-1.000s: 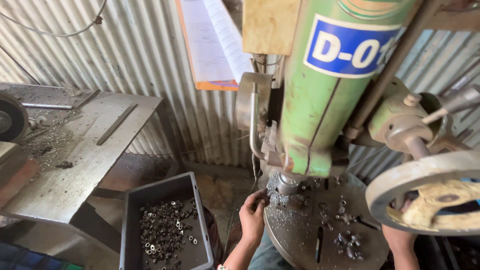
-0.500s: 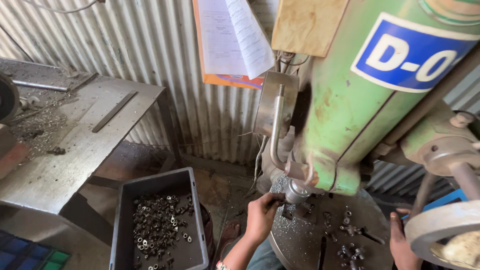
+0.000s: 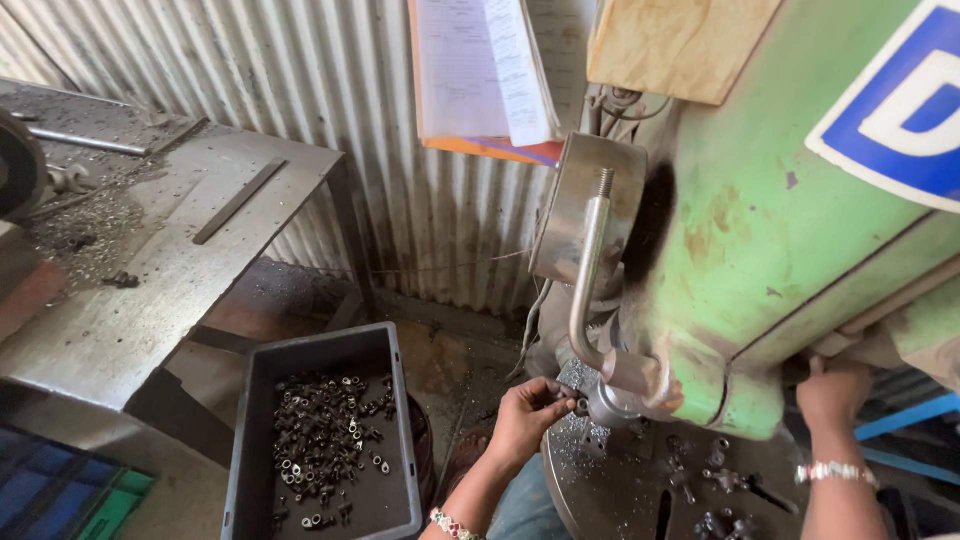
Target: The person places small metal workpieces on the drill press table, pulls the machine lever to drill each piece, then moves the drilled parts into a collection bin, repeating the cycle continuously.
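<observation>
My left hand (image 3: 525, 415) reaches under the head of a large green drill press (image 3: 780, 250), its fingers pinched on a small dark metal part (image 3: 572, 403) right at the spindle (image 3: 612, 405). The part rests at the edge of the round metal machine table (image 3: 600, 490), which carries chips and several loose small parts. My right hand (image 3: 835, 395), a metal bracelet on its wrist, is up against the underside of the green machine head; what its fingers grip is hidden.
A dark grey plastic bin (image 3: 258, 440) with several small metal fittings sits on the floor at the left. A steel workbench (image 3: 150, 270) with scrap stands further left. Corrugated sheet wall (image 3: 330, 120) behind, with a clipboard of papers (image 3: 480, 75) hanging.
The view has moved closer and lower toward the spindle. My left hand stays at the spindle with the small part; my right hand has risen to the machine head's underside.
</observation>
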